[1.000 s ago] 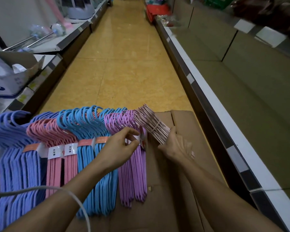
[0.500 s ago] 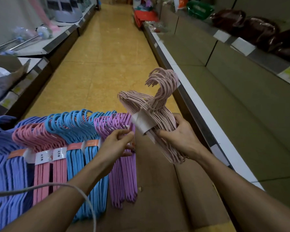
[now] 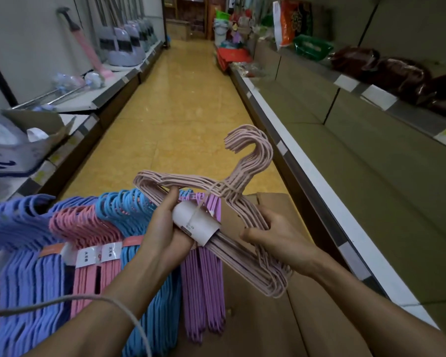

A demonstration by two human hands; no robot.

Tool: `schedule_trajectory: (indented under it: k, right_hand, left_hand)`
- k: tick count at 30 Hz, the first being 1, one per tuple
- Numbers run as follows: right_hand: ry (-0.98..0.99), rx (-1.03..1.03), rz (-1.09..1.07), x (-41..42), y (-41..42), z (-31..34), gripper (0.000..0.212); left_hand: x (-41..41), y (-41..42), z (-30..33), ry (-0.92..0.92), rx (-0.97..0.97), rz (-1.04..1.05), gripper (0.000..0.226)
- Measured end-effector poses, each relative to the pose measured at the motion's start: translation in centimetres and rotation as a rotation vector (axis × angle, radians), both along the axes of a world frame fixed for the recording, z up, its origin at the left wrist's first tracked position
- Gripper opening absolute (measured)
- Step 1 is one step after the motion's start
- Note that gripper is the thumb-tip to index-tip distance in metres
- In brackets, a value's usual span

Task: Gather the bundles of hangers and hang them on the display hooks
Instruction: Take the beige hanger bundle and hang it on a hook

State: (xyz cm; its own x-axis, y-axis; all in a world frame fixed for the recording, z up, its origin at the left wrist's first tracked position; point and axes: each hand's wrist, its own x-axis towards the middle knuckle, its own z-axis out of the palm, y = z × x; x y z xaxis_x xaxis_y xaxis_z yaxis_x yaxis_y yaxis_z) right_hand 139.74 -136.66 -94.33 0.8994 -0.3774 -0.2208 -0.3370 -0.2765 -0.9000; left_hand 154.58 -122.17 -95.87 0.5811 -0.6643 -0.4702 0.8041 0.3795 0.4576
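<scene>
Best done keeping both grips firm on the pale pink hanger bundle (image 3: pixel 216 202), left hand (image 3: pixel 165 228) clasping its left shoulder beside the paper label (image 3: pixel 196 222), right hand (image 3: pixel 276 233) curled round the right arm, hooks (image 3: pixel 252 145) up above the cardboard box (image 3: pixel 268 318).

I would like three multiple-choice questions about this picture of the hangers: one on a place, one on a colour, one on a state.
1. Where do the lilac hangers lie?
A. on cardboard
B. on the floor tiles
C. on the right shelf

2. What colour is the bundle held up?
A. green
B. pale pink
C. black

3. How is that bundle held?
A. by the left hand alone
B. by the right hand alone
C. by both hands

Key: 1 A, brown cardboard shows beneath them; 2 B, its hooks are pale pink; 3 C, each hand grips one side.
</scene>
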Motion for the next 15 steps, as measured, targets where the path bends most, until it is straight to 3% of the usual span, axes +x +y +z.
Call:
schedule_trajectory:
  k: [3, 8, 11, 15]
  right_hand:
    - [-0.008, -0.167, -0.046, 1.2, 1.2, 0.1, 0.044]
    - [-0.165, -0.293, -0.235, 1.9, 3.5, 2.4, 0.014]
    - [-0.174, -0.392, -0.245, 2.0, 4.6, 7.2, 0.008]
    - [-0.198, -0.371, -0.249, 3.0, 5.2, 16.3, 0.006]
  left_hand:
    - [0.0, 0.6, 0.8, -0.047, 0.005, 0.021, 0.042]
    - [-0.6, 2.0, 4.8, -0.122, 0.05, 0.061, 0.065]
    - [-0.8, 3.1, 9.6, -0.132, 0.067, 0.127, 0.066]
    - [-0.9, 4.2, 19.0, -0.175, 0.092, 0.208, 0.055]
